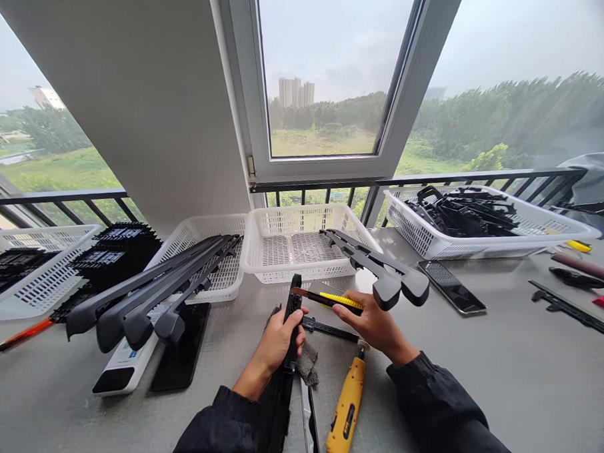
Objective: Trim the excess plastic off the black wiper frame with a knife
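Observation:
My left hand is closed around a long black plastic part, held roughly upright above the table. In my right hand is a yellow and black utility knife, its thin blade end pointing left and meeting the upper end of the part. Whether the blade is cutting or only touching cannot be made out. Behind the hands lies a dark caliper, partly hidden. A grey cloth lies just right of the part's lower half. Below my right hand rests a yellow rotary tool with a small disc at its tip.
White baskets line the window side; the right basket holds black parts. Long dark grey trim pieces lean over the left one, others over the middle. Phones, a black caliper and a person's sleeve are around.

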Action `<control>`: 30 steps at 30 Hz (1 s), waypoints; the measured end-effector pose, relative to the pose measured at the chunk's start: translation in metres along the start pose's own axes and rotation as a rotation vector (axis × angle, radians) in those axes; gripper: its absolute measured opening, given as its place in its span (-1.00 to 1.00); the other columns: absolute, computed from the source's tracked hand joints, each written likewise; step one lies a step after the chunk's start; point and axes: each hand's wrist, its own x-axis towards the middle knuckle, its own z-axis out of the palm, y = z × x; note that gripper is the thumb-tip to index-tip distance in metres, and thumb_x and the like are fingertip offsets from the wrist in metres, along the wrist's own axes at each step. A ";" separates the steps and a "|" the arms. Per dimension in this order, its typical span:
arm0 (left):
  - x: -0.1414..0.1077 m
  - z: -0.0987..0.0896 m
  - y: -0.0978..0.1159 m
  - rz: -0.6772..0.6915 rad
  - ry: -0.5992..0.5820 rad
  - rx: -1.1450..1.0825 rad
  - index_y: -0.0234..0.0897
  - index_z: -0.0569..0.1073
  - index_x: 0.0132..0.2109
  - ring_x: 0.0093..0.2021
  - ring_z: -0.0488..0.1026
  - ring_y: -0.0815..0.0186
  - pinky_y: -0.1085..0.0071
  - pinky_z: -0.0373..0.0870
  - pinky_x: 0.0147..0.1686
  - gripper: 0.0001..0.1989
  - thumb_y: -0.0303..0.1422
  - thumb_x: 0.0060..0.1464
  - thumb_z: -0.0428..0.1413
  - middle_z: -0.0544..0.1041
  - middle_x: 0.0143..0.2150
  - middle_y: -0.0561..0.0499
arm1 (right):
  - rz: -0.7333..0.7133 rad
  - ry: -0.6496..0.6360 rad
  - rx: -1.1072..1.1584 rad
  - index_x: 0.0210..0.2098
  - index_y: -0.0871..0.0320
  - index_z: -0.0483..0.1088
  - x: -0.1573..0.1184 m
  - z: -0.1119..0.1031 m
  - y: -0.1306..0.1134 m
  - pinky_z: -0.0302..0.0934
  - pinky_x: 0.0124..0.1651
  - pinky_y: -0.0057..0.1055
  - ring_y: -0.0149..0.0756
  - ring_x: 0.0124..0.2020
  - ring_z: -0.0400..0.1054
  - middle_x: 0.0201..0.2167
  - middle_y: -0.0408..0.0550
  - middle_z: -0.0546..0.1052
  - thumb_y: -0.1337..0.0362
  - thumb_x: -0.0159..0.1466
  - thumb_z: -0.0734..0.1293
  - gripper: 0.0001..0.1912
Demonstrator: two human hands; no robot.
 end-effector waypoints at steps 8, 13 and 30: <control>-0.001 0.000 0.001 -0.002 0.004 -0.003 -0.29 0.47 -0.04 -0.69 0.29 0.38 0.44 0.18 -0.60 -0.44 0.12 0.10 0.25 0.37 -0.64 0.22 | 0.000 0.035 -0.003 -0.35 0.09 0.45 -0.002 0.002 0.000 0.17 -0.35 -0.37 -0.27 -0.43 0.32 -0.49 -0.17 0.44 -0.06 0.43 0.31 -0.61; -0.001 0.000 0.000 0.004 0.010 0.004 -0.30 0.48 -0.05 -0.68 0.28 0.39 0.45 0.19 -0.60 -0.43 0.13 0.09 0.25 0.38 -0.64 0.21 | 0.009 0.060 0.001 -0.32 0.09 0.49 -0.001 0.002 0.001 0.20 -0.32 -0.35 -0.24 -0.41 0.35 -0.46 -0.15 0.48 -0.07 0.44 0.32 -0.61; -0.001 0.000 -0.001 -0.004 0.013 0.022 -0.32 0.47 -0.02 -0.68 0.29 0.39 0.45 0.19 -0.59 -0.41 0.13 0.10 0.22 0.37 -0.63 0.22 | 0.032 0.121 0.025 -0.30 0.09 0.51 -0.002 0.005 0.003 0.22 -0.27 -0.33 -0.21 -0.37 0.39 -0.43 -0.14 0.53 -0.05 0.42 0.33 -0.64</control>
